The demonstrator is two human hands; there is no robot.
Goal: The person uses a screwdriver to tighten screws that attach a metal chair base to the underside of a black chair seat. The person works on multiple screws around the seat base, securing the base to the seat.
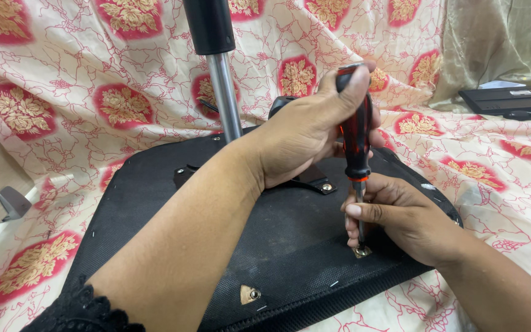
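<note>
Left hand (305,132) wraps tight round the red-and-black plastic screwdriver handle (355,132), thumb over the butt end, likely to press down while turning. Driver stands near upright; thin steel shaft (360,218) runs down to a brass-coloured fitting (361,251) set in the black fabric-covered chair seat underside (241,246). Right hand (401,218) sits low at the shaft, fingers pinched round it just above the fitting, apparently steadying the tip so it doesn't slip off. Both hands clamped on the same tool, one high, one low.

Seat lies upside down, tilted toward camera, on a cream cloth w/ red-and-gold floral medallions (69,104). Chrome gas-lift column w/ black sleeve (219,74) rises from the black metal mounting plate (314,181) at seat centre, just behind left forearm; close to the working arm, could crowd the elbow. Second brass corner bracket w/ screw (250,294) near front edge, untouched. Flat black panel (511,99) lies far right, well apart. Grey lever (12,203) at left edge.
</note>
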